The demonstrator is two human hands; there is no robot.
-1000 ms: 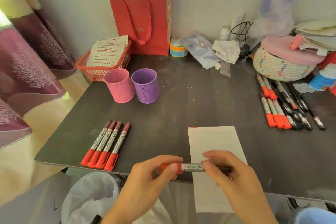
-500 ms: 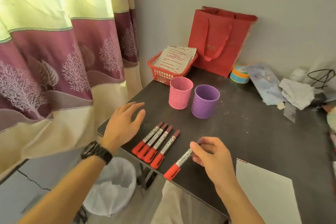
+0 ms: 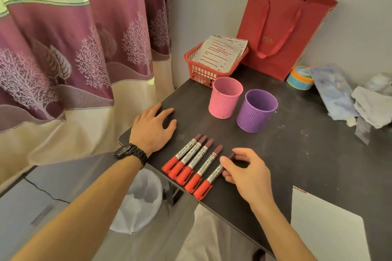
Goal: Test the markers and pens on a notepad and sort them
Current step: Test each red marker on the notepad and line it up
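Several red-capped markers (image 3: 192,160) lie side by side near the front left edge of the dark table (image 3: 297,154). My right hand (image 3: 246,174) grips the rightmost red marker (image 3: 209,182) by its upper end, and that marker lies on the table at the end of the row. My left hand (image 3: 153,128) rests flat and open on the table's left corner, left of the row. The white notepad (image 3: 324,224) lies at the lower right. A pink cup (image 3: 226,99) and a purple cup (image 3: 255,110) stand behind the markers.
A red basket (image 3: 203,68) of papers and a red gift bag (image 3: 280,29) stand at the back. A tape roll (image 3: 300,77), plastic sleeve and crumpled paper lie at the right. A curtain (image 3: 74,48) hangs left; a lined bin (image 3: 140,199) sits below the table edge.
The view swung left. My hands parted after holding one marker over the notepad. My right hand carried it to the row and laid it down; my left hand settled on the table corner.
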